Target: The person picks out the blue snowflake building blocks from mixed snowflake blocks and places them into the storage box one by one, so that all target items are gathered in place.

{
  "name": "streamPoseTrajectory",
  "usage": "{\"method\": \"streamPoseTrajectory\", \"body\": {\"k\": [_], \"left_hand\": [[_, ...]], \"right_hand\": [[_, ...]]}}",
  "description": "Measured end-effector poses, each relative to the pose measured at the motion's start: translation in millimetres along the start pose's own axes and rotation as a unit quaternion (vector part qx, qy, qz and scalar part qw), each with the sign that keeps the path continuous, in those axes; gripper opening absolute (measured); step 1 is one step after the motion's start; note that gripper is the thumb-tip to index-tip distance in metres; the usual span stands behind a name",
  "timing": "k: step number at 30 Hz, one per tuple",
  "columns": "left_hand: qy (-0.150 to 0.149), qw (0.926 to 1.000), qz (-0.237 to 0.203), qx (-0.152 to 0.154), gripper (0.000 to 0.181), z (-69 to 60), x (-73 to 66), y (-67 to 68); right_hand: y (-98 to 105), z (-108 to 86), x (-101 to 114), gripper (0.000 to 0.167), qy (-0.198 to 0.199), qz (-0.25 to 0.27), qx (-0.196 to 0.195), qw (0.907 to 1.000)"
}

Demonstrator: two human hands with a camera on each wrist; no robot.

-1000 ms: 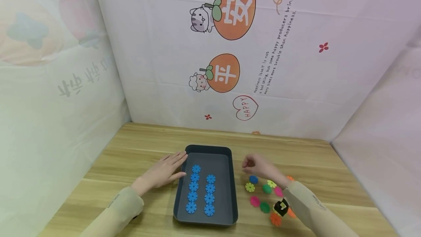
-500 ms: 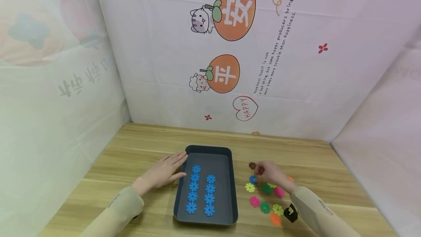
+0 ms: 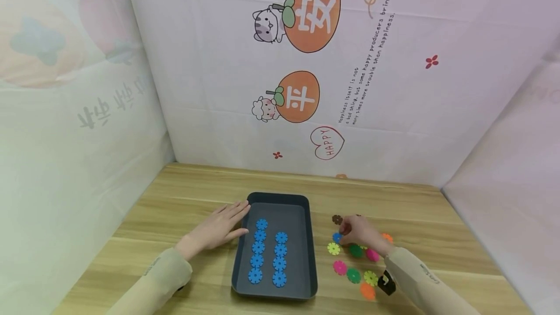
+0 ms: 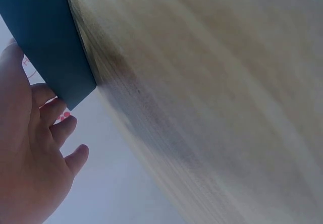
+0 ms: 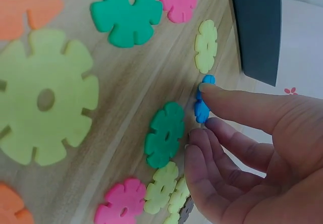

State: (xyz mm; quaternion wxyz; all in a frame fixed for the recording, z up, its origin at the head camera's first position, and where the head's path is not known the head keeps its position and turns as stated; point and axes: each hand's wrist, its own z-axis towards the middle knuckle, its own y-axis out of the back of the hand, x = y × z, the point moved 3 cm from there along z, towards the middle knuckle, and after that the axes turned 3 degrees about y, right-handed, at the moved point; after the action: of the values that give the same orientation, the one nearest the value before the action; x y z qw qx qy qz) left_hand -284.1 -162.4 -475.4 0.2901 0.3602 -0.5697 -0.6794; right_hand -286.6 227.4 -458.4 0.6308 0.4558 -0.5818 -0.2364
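Note:
My left hand (image 3: pixel 218 225) rests with straight fingers along the left rim of a dark grey tray (image 3: pixel 294 215). The left wrist view shows its fingers against the outer wall of the tray (image 4: pixel 48 47). Inside the tray lie two columns of blue notched snowflake discs (image 3: pixel 258 247). Right of the tray, my right hand (image 3: pixel 362 234) pinches a single blue snowflake disc (image 3: pixel 336 237) at the table. In the right wrist view, the thumb lies on that blue disc (image 5: pixel 199 104) and the index fingertip is at its lower edge.
Loose snowflake discs surround the right hand: a brown disc (image 3: pixel 337 219) behind, a yellow disc (image 3: pixel 334 249), a pink disc (image 3: pixel 340 268), a green disc (image 3: pixel 354 275) and an orange disc (image 3: pixel 368 291) nearer the front. White printed cloth walls (image 3: pixel 218 62) enclose the wooden table (image 3: pixel 197 181).
My right hand has moved right and forward-down from over the brown disc, uncovering it, and its fingertips have come onto the blue disc. The left hand and the tray stay put.

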Motion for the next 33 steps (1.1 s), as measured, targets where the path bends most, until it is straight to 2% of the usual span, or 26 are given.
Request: {"method": "streamPoseTrajectory", "body": {"k": [4, 11, 27, 33], "left_hand": [[0.0, 1.0, -0.002, 0.0, 0.071, 0.0, -0.2, 0.4], [-0.002, 1.0, 0.0, -0.002, 0.07, -0.2, 0.1, 0.0], [-0.004, 1.0, -0.004, -0.004, 0.07, -1.2, -1.2, 0.9], [-0.005, 1.0, -0.001, -0.006, 0.07, -1.1, -1.0, 0.6]], "right_hand": [[-1.1, 0.8, -0.1, 0.02, 0.008, -0.007, -0.009, 0.9999], [-2.0, 0.0, 0.1, 0.021, -0.008, 0.006, -0.004, 0.9999], [-3.7, 0.9, 4.7, 0.023, 0.019, 0.0, 0.0, 0.9998], [-4.1, 0.2, 6.7, 0.021, 0.029, 0.015, 0.002, 0.9995]]}}
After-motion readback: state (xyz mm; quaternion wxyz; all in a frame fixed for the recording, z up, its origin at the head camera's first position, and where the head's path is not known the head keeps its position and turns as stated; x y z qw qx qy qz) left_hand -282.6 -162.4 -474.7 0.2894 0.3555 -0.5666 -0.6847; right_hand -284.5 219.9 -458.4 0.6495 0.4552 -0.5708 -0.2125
